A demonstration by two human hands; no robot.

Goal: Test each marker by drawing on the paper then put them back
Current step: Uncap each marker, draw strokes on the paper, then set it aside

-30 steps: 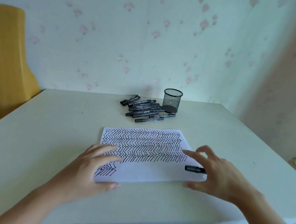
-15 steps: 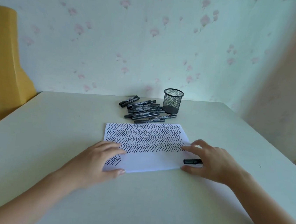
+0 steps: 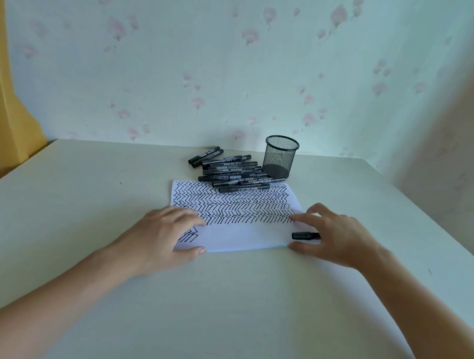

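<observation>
Only the head view here. Compared with a second ago the paper has slid away from the person, so its far edge is now tucked under the nearest markers in the pile, where earlier there was a clear strip of counter between them. Both hands went with it.

The left hand lies flat on the near left corner of the sheet, fingers spread loose and gripping nothing. The right hand rests on the right edge, fingertips down on the paper. A black marker pokes out from under its palm; only the capped end shows, the rest is hidden, so I honestly can't tell if the hand is gripping it or just lying over it.

The mesh cup stands just right of the pile, and looks empty through the mesh. The labels on the markers are too small to read. A yellow chair is cut off at the left edge.
</observation>
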